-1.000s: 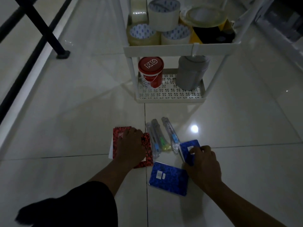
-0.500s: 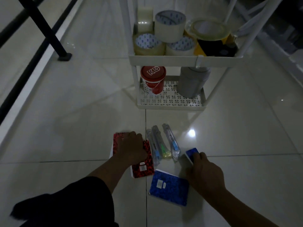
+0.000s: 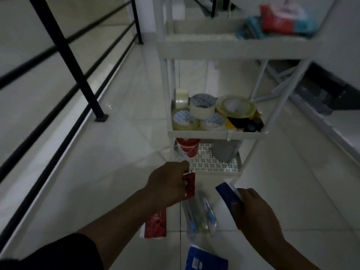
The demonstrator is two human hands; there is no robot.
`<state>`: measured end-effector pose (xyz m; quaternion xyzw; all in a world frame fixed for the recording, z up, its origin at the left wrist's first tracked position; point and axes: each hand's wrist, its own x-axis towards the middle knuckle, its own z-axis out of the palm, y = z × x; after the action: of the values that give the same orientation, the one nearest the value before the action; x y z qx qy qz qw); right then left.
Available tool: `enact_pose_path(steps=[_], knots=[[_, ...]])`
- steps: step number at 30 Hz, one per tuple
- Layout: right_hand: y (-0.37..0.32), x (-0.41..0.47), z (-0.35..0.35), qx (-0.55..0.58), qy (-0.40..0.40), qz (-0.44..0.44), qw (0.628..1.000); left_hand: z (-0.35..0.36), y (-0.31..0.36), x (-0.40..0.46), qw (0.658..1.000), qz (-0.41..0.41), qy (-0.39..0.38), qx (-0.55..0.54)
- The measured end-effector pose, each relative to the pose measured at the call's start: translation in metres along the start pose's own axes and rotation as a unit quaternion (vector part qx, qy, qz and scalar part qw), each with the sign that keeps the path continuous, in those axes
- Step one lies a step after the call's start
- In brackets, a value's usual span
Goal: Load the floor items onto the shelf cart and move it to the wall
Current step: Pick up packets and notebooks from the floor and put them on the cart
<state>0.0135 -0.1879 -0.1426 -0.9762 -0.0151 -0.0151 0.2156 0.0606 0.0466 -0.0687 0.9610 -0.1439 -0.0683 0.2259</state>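
My left hand (image 3: 167,182) is shut on a small red notebook (image 3: 190,184), lifted off the floor in front of the white shelf cart (image 3: 196,133). My right hand (image 3: 253,209) grips a small blue notebook (image 3: 227,193), also raised. On the floor below lie a second red notebook (image 3: 155,224), several packaged pens (image 3: 200,217) and a larger blue notebook (image 3: 204,259). The cart's middle shelf holds several tape rolls (image 3: 200,109). Its bottom shelf holds a red-lidded tub (image 3: 188,147) and a grey container (image 3: 226,151).
A black railing (image 3: 78,75) runs along the left side, its post foot on the tiled floor (image 3: 101,117). The cart's top tray (image 3: 194,28) carries red and teal packets (image 3: 280,20). A dark low object (image 3: 321,90) sits at the right wall.
Both hands rose from the floor, each lifting a small notebook toward the cart. My head tilted up, bringing the cart's top tray into view.
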Motion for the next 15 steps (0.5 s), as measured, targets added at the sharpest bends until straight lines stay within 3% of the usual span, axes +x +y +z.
enact_pose_path(steps=[5,8,15], knots=[[-0.041,0.027,-0.074,0.024,0.05,-0.053,0.997,-0.057,0.029,0.014,0.998,0.04,0.051,-0.013],[-0.071,0.04,-0.122,0.049,0.125,-0.094,0.986,-0.098,0.047,0.022,0.992,0.063,0.104,0.01],[-0.146,0.084,-0.255,0.022,0.352,-0.234,0.906,-0.197,0.087,0.023,0.961,0.123,0.247,0.018]])
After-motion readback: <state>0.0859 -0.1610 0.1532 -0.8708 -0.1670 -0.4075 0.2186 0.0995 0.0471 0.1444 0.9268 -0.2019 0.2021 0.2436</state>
